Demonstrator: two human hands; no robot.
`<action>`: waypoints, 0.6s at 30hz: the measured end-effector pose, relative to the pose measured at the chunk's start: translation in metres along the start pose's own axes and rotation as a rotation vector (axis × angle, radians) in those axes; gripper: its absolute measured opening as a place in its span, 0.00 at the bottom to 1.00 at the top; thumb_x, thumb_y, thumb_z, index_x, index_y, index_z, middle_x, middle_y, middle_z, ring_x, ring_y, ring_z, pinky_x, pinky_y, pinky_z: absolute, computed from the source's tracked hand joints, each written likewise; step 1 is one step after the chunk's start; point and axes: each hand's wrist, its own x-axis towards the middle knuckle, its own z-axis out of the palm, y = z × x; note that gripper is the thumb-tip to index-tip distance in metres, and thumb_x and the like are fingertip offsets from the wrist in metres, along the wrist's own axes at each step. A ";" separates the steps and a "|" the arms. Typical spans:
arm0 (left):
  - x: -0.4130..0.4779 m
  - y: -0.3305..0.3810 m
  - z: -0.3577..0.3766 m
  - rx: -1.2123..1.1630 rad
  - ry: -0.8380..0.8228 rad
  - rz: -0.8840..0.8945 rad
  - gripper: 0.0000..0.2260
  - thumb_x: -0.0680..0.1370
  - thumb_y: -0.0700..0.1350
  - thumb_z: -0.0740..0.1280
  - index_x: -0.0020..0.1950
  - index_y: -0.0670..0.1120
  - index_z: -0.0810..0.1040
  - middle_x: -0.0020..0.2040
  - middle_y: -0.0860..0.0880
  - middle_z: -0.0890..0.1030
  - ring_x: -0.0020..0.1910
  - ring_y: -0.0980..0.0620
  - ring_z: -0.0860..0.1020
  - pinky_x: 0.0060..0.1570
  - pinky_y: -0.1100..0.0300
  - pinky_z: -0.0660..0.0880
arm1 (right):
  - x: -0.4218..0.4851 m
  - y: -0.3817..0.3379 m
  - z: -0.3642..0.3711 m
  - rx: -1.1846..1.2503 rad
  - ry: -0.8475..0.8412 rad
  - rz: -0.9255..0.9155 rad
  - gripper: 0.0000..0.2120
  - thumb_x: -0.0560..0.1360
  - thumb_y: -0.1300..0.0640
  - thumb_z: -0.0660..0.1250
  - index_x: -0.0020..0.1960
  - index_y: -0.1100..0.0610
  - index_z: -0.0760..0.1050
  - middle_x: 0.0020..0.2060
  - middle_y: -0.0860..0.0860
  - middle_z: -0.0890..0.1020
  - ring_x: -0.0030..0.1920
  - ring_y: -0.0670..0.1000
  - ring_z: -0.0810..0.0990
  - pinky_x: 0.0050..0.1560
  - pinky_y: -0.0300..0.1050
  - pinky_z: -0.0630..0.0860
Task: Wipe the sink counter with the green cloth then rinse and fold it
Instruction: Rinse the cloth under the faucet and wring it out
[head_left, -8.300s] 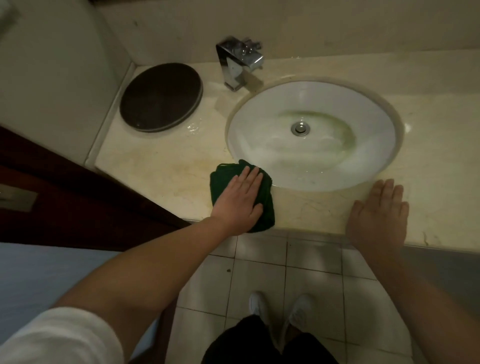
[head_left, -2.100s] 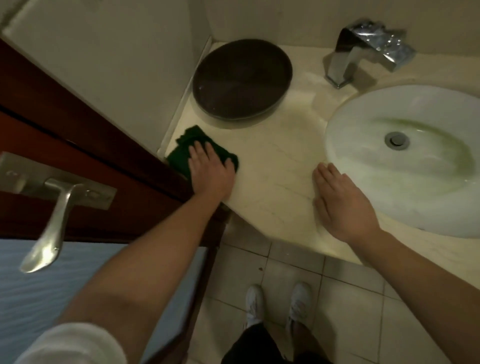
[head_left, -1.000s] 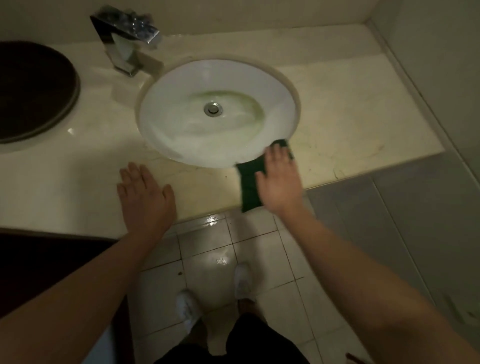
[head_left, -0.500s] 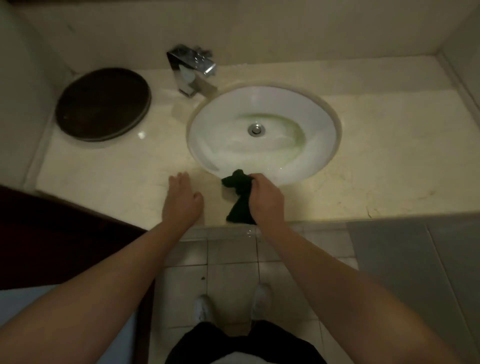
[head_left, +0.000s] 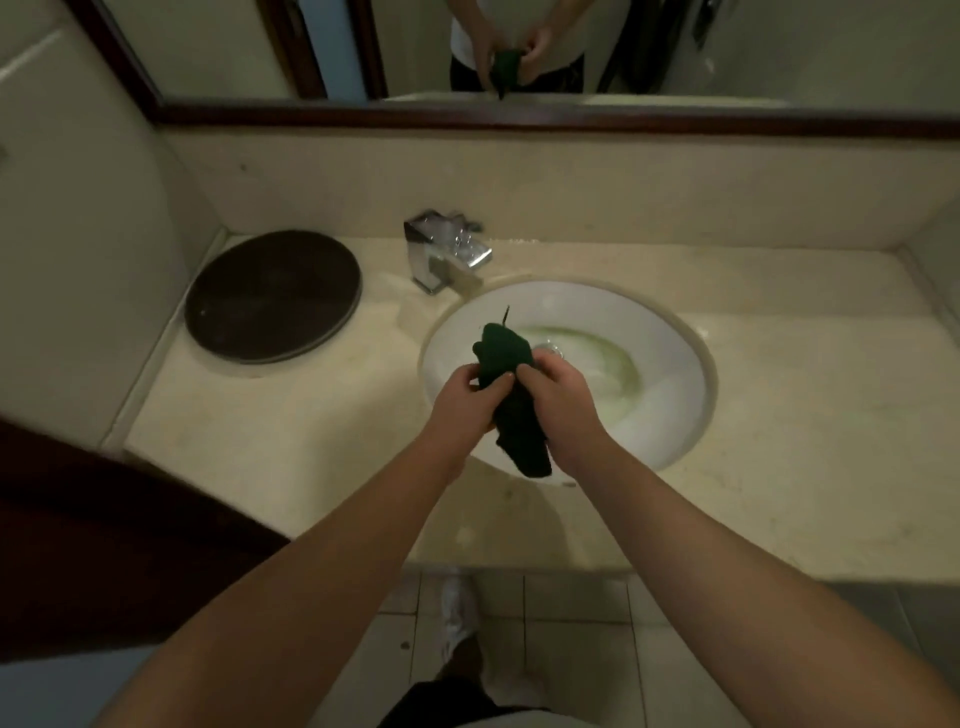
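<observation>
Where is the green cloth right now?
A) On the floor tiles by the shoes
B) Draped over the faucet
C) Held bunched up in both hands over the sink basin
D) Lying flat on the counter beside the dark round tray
C: the green cloth is bunched and gripped between the left hand and the right hand, above the white sink basin, not resting on the counter.

A dark round tray (head_left: 272, 296) lies at centre left. A wood-framed mirror (head_left: 519, 117) spans the top. Floor tiles (head_left: 566, 649) show at the bottom.
</observation>
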 end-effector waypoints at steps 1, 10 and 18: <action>0.010 0.005 -0.003 0.066 0.027 0.027 0.17 0.78 0.50 0.68 0.63 0.44 0.73 0.55 0.44 0.81 0.53 0.47 0.82 0.55 0.49 0.80 | 0.006 -0.004 0.002 -0.031 0.013 -0.002 0.08 0.77 0.62 0.62 0.51 0.56 0.79 0.44 0.56 0.83 0.45 0.58 0.84 0.44 0.54 0.83; 0.080 0.038 -0.005 0.462 -0.018 0.262 0.07 0.80 0.48 0.61 0.47 0.46 0.73 0.42 0.47 0.79 0.42 0.49 0.79 0.37 0.58 0.70 | 0.066 -0.033 0.009 -0.343 0.220 -0.014 0.07 0.78 0.56 0.62 0.54 0.57 0.73 0.46 0.54 0.80 0.46 0.51 0.80 0.46 0.45 0.77; 0.106 0.080 -0.007 0.420 -0.246 0.013 0.13 0.79 0.53 0.65 0.48 0.43 0.78 0.45 0.42 0.82 0.46 0.44 0.82 0.45 0.52 0.78 | 0.099 -0.038 -0.015 -0.303 0.242 0.100 0.17 0.75 0.45 0.68 0.55 0.56 0.71 0.49 0.54 0.79 0.47 0.51 0.80 0.40 0.43 0.77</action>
